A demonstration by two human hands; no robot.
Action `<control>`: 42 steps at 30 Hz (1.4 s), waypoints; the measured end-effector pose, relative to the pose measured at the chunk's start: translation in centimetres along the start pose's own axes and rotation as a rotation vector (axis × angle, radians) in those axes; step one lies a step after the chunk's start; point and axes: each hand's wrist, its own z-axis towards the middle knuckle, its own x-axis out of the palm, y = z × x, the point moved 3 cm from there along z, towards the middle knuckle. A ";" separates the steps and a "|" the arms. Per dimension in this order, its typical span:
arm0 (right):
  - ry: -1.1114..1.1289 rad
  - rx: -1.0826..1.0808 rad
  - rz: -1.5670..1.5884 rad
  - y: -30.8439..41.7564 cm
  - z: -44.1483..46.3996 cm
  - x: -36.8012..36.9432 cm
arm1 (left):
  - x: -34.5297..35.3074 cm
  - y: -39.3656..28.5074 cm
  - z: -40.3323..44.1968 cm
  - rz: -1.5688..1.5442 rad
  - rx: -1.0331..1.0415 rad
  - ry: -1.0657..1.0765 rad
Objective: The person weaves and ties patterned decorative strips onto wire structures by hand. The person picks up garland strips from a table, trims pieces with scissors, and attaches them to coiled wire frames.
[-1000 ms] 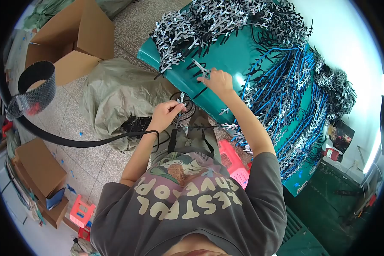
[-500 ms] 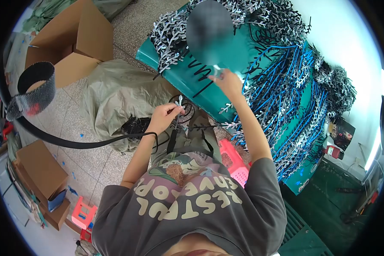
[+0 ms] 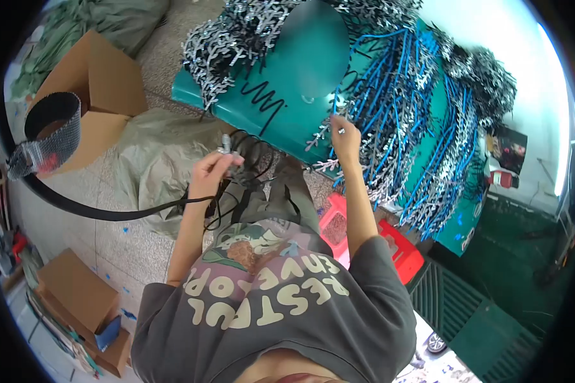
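My left hand (image 3: pixel 212 173) is closed around a stem with a silvery leafy tip (image 3: pixel 226 143), held upright over my lap. Dark thin stems (image 3: pixel 252 156) curl just beyond it. My right hand (image 3: pixel 345 142) is over the near edge of the green table (image 3: pixel 204 96), beside silver-leafed branches with blue stems (image 3: pixel 390 96). Its fingers are bent together with a small pale, shiny spot at them. What they hold, if anything, I cannot make out. Black wavy stems (image 3: pixel 262 96) lie on the tabletop to the left of that hand.
Leafy silver-and-black bunches (image 3: pixel 214 48) heap along the table's back. An open cardboard box (image 3: pixel 118 83) and a beige plastic sack (image 3: pixel 153 153) stand at left. A black strap with a mesh loop (image 3: pixel 57 131) crosses the left side. Pink stools (image 3: pixel 334 223) are by my legs.
My right hand has drawn back from above the tabletop to near the blue-stemmed branches. My left hand, still with the leafy stem, has shifted left. The whole view has also shifted.
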 end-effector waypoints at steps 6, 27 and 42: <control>0.230 -0.022 -0.033 4.0 -9.7 -3.4 | -2.5 -4.7 -1.1 -0.276 0.280 -0.025; -0.186 -0.150 0.631 16.0 -13.9 -11.5 | 11.0 -4.3 -9.3 0.289 0.676 -0.212; 0.102 0.009 0.827 12.2 -20.4 -15.6 | 19.3 0.1 -18.2 0.526 0.877 -0.297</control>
